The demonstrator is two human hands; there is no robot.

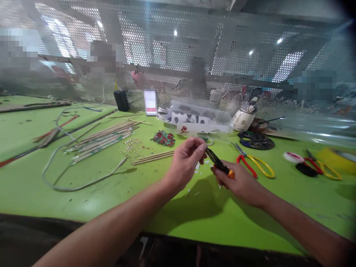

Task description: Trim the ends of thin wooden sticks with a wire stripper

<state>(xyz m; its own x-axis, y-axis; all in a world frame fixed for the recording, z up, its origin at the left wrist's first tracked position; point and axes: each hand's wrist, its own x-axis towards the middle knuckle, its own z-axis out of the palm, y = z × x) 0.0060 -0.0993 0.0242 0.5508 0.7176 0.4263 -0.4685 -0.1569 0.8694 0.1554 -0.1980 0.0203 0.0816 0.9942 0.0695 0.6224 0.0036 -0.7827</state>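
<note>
Gripping one black-and-orange tool (218, 161) above one green table (97, 205), the right hand (240, 183) is curled. The left hand (185, 163) presses thumb and forefinger together at the tool's tip, contents indistinct. Two pairs of scissors (244, 153) lie rightward.

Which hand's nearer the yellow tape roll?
Right. The right hand, holding the black-and-orange tool, is left of the yellow tape roll; the left hand is farther left, by the tool's tip.

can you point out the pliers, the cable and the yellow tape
Pliers (217, 161): head view, on the black middle part.
Cable (69, 190): head view, on the low bend of its loop.
Yellow tape (330, 159): head view, on the roll's outer side.
</note>
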